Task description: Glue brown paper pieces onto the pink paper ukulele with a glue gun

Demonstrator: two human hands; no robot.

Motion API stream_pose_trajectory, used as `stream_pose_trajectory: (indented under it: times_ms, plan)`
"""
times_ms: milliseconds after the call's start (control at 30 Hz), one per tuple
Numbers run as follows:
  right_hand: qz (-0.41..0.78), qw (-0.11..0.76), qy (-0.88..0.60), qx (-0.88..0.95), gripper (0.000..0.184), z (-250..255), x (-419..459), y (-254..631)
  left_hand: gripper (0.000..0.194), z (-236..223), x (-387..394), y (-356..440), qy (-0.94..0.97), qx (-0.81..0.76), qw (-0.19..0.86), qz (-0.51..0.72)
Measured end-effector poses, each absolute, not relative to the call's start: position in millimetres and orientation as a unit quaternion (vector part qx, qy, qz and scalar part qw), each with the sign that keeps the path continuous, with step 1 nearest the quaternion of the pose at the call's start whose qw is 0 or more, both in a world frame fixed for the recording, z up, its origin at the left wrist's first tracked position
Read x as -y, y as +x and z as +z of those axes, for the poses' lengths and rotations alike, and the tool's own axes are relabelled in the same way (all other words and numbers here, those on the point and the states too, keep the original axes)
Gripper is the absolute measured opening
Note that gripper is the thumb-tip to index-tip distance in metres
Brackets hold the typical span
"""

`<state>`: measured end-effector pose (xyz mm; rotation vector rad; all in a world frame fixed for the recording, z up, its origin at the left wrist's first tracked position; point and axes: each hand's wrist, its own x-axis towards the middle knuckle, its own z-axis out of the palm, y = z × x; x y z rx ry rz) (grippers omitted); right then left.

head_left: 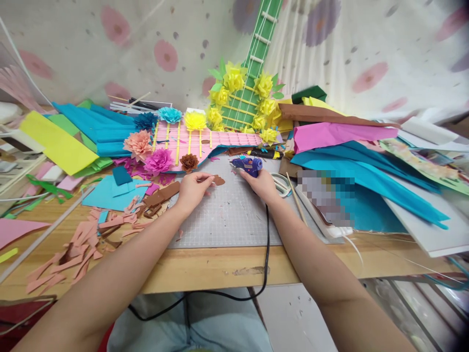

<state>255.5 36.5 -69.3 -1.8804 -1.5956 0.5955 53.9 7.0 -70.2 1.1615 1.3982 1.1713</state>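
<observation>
Between the fingers of my left hand [196, 190] is a small brown paper piece [219, 180] with a wavy edge. My right hand [262, 185] is wrapped round a blue hot glue gun [247, 166], its nozzle turned left toward the paper piece, a short gap apart. A black cord [267, 239] runs down from the gun over the table edge. Both hands are above a grey cutting mat [227, 225]. Just behind my left hand lies a pink paper guitar [183, 146] with paper flowers, among them a brown flower [189, 163] and a magenta flower [159, 161].
A green paper guitar [240, 110] with yellow flowers leans against the curtain. Paper scraps [78, 244] litter the left side. Folded blue paper [366, 166] and a white power strip [318, 210] lie right. A yellow-black cutter [266, 154] is behind the glue gun.
</observation>
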Motion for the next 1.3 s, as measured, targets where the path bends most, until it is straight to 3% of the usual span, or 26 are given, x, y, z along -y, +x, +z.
stream_pose_trajectory:
  times_ms: [167,300,400,1300]
  plan:
    - [0.321,0.392,-0.618,0.601,0.043,-56,-24,259,0.017,-74,-10,51,0.475,-0.578,0.46,0.478]
    - [0.42,0.336,-0.527,0.658,0.043,-45,-14,267,0.019,-75,-10,51,0.464,-0.575,0.463,0.489]
    - [0.418,0.295,-0.529,0.677,0.042,-42,-11,270,0.016,-74,-10,50,0.469,-0.576,0.459,0.488]
    - [0.367,0.28,-0.526,0.715,0.041,-58,-21,271,0.015,-75,-12,50,0.476,-0.578,0.46,0.477]
